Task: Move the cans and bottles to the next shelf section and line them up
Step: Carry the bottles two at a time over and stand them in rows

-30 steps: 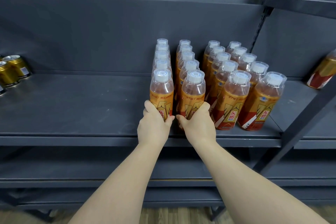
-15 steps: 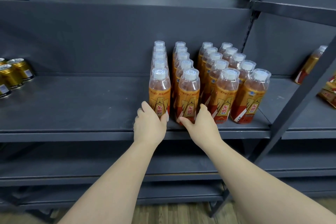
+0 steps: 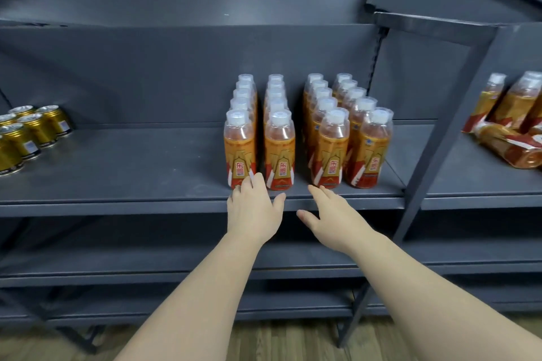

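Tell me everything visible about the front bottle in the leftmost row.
The front bottle stands upright near the front edge of the grey shelf, heading a row of five. Clear plastic, white cap under a clear dome, orange label with red base and red characters. The left hand's fingertips touch its base.

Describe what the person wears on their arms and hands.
The left hand and right hand wear nothing: no gloves, rings or watch show. The left forearm and right forearm are bare, with no sleeve, band or marking in view down to the picture's bottom edge.
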Tool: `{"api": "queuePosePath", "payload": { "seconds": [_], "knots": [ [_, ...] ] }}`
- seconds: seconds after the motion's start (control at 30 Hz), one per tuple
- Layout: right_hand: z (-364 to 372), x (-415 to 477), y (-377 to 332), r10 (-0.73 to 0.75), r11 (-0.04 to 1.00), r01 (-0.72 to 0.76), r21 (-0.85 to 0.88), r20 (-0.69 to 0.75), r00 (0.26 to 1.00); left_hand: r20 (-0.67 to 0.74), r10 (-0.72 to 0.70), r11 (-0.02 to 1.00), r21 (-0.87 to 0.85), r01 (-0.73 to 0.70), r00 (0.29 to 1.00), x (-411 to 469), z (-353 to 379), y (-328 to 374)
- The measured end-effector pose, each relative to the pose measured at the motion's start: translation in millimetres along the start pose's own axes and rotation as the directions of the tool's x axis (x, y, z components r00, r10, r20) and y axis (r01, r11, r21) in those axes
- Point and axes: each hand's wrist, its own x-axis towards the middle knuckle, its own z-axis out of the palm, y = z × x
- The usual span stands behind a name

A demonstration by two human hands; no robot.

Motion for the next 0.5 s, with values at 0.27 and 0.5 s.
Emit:
{"api": "queuePosePath", "payload": {
  "seconds": [0.27, 0.5],
  "knots": [
    [-35.8, -60.4, 75.7, 0.099, 0.994, -0.101, -0.048, -0.046, 0.994, 0.134, 0.179, 0.975, 0.11, -0.195, 0.975, -36.9, 34.2, 79.9],
    [-67.8, -126.3, 168.8, 0.275, 0.953, -0.288, -0.098, -0.132, 0.952, 0.255, 0.358, 0.903, 0.15, -0.402, 0.898, -72.9, 74.5, 163.7]
  ]
}}
